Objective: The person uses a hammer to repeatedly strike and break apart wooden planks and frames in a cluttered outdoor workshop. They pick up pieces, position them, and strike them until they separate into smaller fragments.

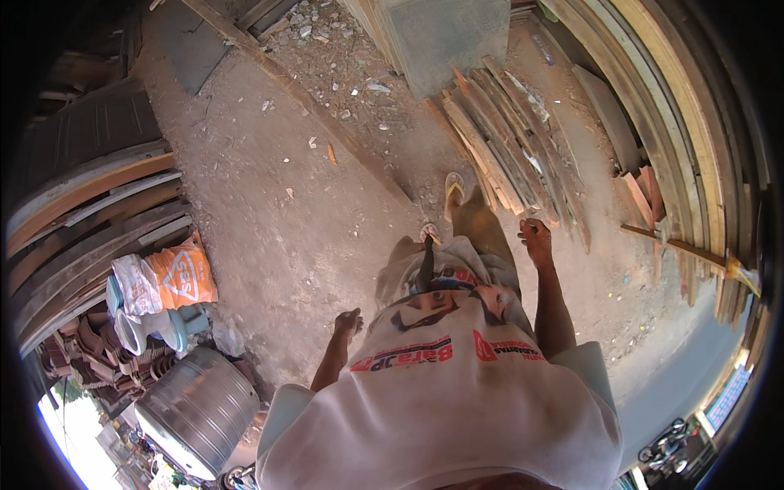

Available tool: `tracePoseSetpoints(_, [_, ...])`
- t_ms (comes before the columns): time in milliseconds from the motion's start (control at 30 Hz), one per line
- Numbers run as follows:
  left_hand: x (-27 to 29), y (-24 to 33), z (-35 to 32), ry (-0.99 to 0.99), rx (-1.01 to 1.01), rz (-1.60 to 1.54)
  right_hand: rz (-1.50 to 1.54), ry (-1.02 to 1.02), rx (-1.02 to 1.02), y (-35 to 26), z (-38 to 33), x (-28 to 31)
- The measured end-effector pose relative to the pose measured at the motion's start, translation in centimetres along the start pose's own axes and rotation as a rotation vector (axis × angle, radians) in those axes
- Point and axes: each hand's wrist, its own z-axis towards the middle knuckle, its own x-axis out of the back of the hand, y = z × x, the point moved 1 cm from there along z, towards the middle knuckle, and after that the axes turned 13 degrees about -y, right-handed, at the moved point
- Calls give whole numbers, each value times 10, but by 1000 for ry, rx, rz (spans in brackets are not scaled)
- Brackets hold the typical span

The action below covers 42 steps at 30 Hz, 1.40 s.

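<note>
My left hand (349,322) hangs beside my hip over bare ground, its fingers curled in and nothing visible in them. My right hand (535,234) is lifted ahead of my right side, fingers loosely bent and apart, holding nothing. Nearest to it lies a pile of rough wooden planks (498,139), on the ground ahead to the right. From this angle the hand appears just short of the planks' near ends; I cannot tell whether it touches them. My feet, in flip-flops (454,186), stand one ahead of the other left of that pile.
A long beam (327,122) lies slantwise ahead. Grey flat sheets (457,49) stand beyond the planks. Long timbers (686,106) line the right side. At left are stacked boards (90,220), an orange-white sack (175,273), roof tiles (90,347) and a metal tank (200,404).
</note>
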Motion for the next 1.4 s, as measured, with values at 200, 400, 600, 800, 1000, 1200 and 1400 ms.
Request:
tracePoseSetpoints(200, [-36, 107, 3, 45, -256, -269, 78, -131, -147, 37, 30, -12])
tracePoseSetpoints(400, [-36, 196, -11, -56, -576, -224, -75, -230, -390, 73, 57, -16])
tracePoseSetpoints(600, [-13, 160, -6, 63, -445, -221, -158, -300, -331, 7, 123, -40])
tracePoseSetpoints(800, [27, 81, 19, 156, -82, -389, -110, -459, -134, -57, 240, -93])
tracePoseSetpoints(1000, [125, 85, 48, 313, -205, -391, -201, -279, -272, -167, 247, -219])
tracePoseSetpoints(1200, [237, 125, -17, 543, -379, -595, -1054, -923, 192, -179, 291, -351])
tracePoseSetpoints(1400, [338, 176, 5, 635, -234, -351, -937, -1044, 413, -341, 263, -534])
